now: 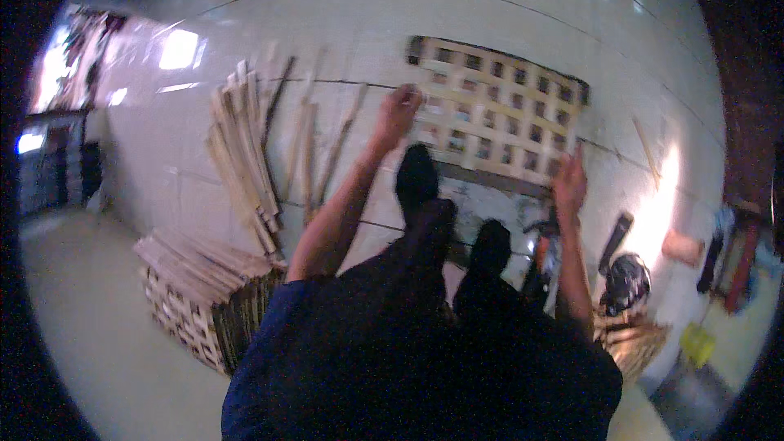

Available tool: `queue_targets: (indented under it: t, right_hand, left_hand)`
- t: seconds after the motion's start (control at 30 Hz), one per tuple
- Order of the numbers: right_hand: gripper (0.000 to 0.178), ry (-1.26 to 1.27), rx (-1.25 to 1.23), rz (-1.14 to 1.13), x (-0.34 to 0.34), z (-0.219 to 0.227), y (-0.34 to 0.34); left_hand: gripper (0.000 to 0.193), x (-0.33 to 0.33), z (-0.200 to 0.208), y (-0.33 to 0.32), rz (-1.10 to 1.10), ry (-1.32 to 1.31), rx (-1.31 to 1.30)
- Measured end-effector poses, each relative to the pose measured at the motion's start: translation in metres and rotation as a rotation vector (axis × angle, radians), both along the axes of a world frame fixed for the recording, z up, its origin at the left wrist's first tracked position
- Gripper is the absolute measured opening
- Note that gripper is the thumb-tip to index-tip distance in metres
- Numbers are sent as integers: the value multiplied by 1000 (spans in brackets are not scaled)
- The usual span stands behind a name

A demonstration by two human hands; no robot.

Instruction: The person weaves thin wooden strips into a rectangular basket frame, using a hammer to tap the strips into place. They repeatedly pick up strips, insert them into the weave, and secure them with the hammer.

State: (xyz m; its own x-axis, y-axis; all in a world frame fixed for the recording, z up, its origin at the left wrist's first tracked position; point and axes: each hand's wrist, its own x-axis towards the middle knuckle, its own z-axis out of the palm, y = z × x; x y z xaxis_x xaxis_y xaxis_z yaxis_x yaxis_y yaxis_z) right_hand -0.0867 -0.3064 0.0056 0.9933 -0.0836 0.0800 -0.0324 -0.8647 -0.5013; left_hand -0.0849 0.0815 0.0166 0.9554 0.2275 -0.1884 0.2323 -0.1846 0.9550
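Observation:
A pale wooden lattice panel (496, 70) with rows of square gaps lies in front of my feet. Dark strips run along its far and near edges. My left hand (398, 114) is at the panel's left edge, its fingers curled in against that side. By the near right corner, my right hand (571, 186) has its fingers apart and stretched forward, with nothing seen in it. Both hands are a little blurred, so how firmly the left one grips is hard to make out.
Loose wooden slats (239, 143) fan out on the tiled floor (327, 16) at left. Nearer stands a stack of lattice panels (200, 294). At right are a black plastic bundle (627, 282), a dark elongated object (616, 242), a brownish block (683, 248) and a yellow item (697, 345).

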Motion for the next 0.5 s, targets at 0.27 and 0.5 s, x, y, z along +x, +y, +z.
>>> queue_targets:
  t: [0.27,0.5]
  right_hand:
    - [40,-118,96,-56,-5,16,-16]
    - [38,-264,2,-20,-1,8,-31]
  left_hand:
    - [23,-92,-18,74,411,-128,786]
    - [25,-146,-20,94,143,154,979]
